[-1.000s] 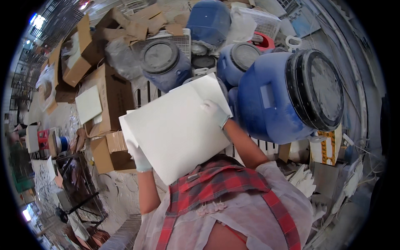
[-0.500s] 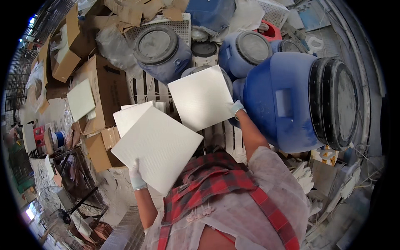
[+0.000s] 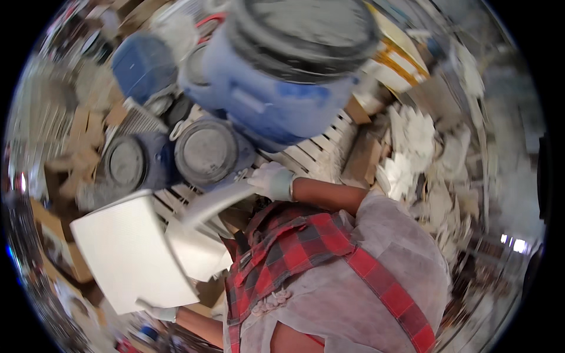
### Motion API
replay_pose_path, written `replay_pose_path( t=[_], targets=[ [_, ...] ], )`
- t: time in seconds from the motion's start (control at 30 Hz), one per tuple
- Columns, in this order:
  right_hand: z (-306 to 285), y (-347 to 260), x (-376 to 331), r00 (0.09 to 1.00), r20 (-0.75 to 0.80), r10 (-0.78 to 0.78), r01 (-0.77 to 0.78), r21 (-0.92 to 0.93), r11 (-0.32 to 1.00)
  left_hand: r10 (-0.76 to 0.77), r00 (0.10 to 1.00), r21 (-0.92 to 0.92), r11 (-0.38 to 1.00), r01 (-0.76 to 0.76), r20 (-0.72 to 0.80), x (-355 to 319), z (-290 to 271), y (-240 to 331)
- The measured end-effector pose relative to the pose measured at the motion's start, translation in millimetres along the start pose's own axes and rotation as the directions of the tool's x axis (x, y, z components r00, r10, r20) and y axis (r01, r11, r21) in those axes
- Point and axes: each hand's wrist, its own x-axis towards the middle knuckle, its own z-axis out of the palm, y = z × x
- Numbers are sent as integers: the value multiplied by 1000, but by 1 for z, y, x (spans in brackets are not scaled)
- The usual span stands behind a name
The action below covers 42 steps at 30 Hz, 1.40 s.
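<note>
My left hand (image 3: 158, 312), in a pale glove, grips the lower edge of a large white square panel (image 3: 126, 253). The panel is tilted at the left, its broad face showing. In my gloved right hand (image 3: 273, 181), close in front of my body, is a second white panel (image 3: 216, 203), turned nearly edge-on and blurred. My right fingers wrap its near end. More white sheet (image 3: 197, 250) shows between and below the two panels; whether it is one piece or several I cannot tell.
A big blue drum (image 3: 271, 109) with a black-rimmed lid stands ahead, beside smaller lidded drums (image 3: 206, 152) on a slatted pallet (image 3: 321, 147). Cardboard boxes (image 3: 56, 235) lie left. Broken white pieces (image 3: 412, 141) heap up at right, near a white box with orange tape (image 3: 397, 56).
My view has swung toward the right, so the drums now sit further left. The right hand's panel has turned from face-on to nearly edge-on and come closer to my body. Both hands keep their panels.
</note>
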Motion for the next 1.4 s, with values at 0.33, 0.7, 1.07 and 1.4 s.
replay_pose_path(
  t=[0.33,0.7,1.07,1.4],
  targets=[
    [-64,101,-215,696,258,670,-661,-134,738,174,902,-64,985,-162,395,-48,291,-14],
    [-37,277,-391,305,53,951,-921,270,281,204,684,72,933,-352,700,-263,547,-107],
    [-110,329,-396,253,-143,957,-820,492,291,-5,330,-33,993,109,944,-389,719,-185],
    [-183,463,-383,340,-279,898,-374,836,402,-18,511,-117,966,231,859,-383,864,-308]
  ],
)
